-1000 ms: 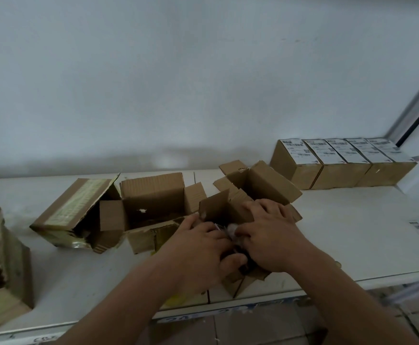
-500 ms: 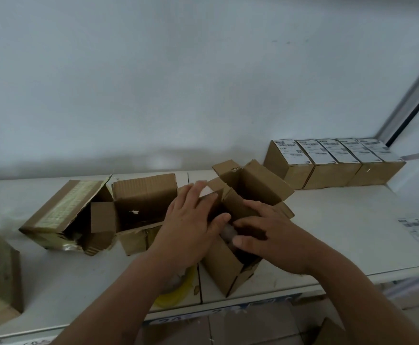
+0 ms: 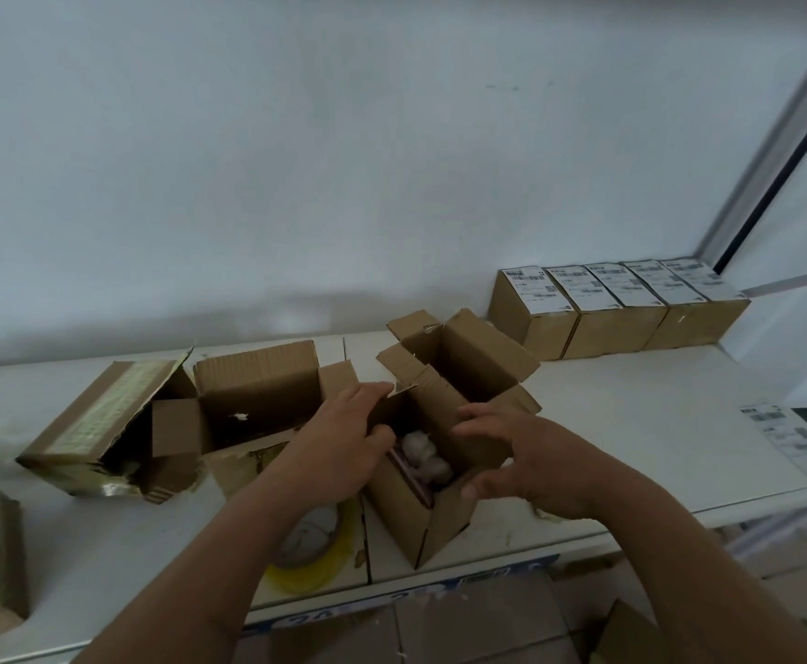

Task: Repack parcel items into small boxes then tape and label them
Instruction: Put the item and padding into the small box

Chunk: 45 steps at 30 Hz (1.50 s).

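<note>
A: What did you log for the small box (image 3: 420, 472) this time?

B: It stood at the front edge of the white table (image 3: 631, 424), near the middle, flaps up, turned corner-on to the person. A pale wrapped item (image 3: 423, 452) lay inside against a dark pinkish thing I could not make out.

A: And the hands?

B: The left hand (image 3: 339, 443) gripped the left flap, fingers over its top edge and thumb curled at the box mouth. The right hand (image 3: 512, 452) held the right wall, fingers curved round it, thumb low at the near corner. Half a second before, the right thumb and fingers were reaching into the opening; they had since come out to the wall, and the contents showed.

A: The second before that?

B: Both hands were pressed together down over the mouth, hiding the inside. By this frame they were spread to either side.

A: Surroundings?

B: A roll of yellow tape (image 3: 315, 553) lay under the left forearm, just beside the box. Two torn open cartons (image 3: 258, 390) sat to the left. A row of labelled boxes (image 3: 617, 304) stood against the wall at right, well apart, and loose labels (image 3: 785, 433) lay at the right edge.
</note>
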Available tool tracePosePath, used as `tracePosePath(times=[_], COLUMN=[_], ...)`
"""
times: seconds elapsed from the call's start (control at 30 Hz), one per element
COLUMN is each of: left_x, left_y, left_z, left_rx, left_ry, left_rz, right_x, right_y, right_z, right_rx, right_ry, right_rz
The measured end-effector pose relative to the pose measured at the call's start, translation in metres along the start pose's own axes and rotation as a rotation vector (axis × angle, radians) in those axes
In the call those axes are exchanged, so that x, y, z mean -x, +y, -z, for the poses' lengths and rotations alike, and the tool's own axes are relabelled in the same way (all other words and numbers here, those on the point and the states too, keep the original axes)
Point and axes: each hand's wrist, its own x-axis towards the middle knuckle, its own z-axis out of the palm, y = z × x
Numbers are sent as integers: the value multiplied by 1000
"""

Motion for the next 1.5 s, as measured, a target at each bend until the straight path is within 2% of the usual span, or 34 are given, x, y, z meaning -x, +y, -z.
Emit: tracePosePath(times=[0.17,0.3,0.4,0.5,0.8,0.97,1.17,1.3,1.4,1.5], left_x=[-4,-8,-8,-8,-15,-17,-18,-16,-18,-22], left_y=[-1,-3,-2,-4,-9,-10,-16,-23,-29,-35], left_z=[0,3,13,21,18,0,-4,-4,-3,-4], left_rx=[-1,35,98,37,11,-108,69,-17,-137,-150], left_ry=[-50,-151,-267,-358,-315,-242,-183,-211,-243,-237], left_rz=[-18,-5,1,-13,-26,29,111,78,21,-22], right_x=[-12,-22,-24,-23,-13,-9,-1,1,-2,-1], right_y=[-2,-6,-3,1,2,-3,-4,0,1,-3], right_z=[-13,-27,-31,-31,-31,-38,-37,-44,-53,-64], right_rx=[-10,5,-79,-123,-237,-246,-272,-177,-41,46], right_ry=[151,169,167,164,76,9,-38,-148,-148,-119], right_rz=[-6,18,33,68,87,43,-6,-38,-52,-92])
